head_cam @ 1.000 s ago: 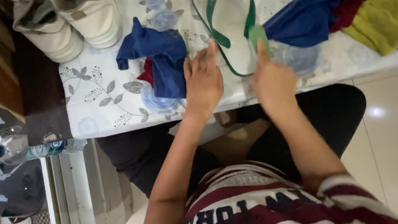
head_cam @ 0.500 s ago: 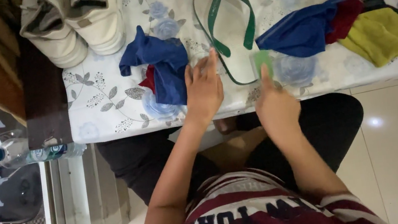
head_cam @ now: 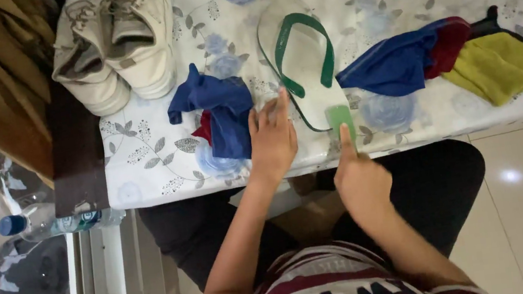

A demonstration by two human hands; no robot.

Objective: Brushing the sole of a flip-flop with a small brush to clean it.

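Resting flat with fingers spread, the left hand [head_cam: 272,140] lies on the table [head_cam: 145,174] near its front edge, touching the white flip-flop [head_cam: 302,69] with green straps and a crumpled blue cloth [head_cam: 220,109]. The right hand [head_cam: 360,178], holding nothing, points one finger at the sandal's green heel patch [head_cam: 340,119]. Pale sneakers [head_cam: 119,41] sit at the back left corner.
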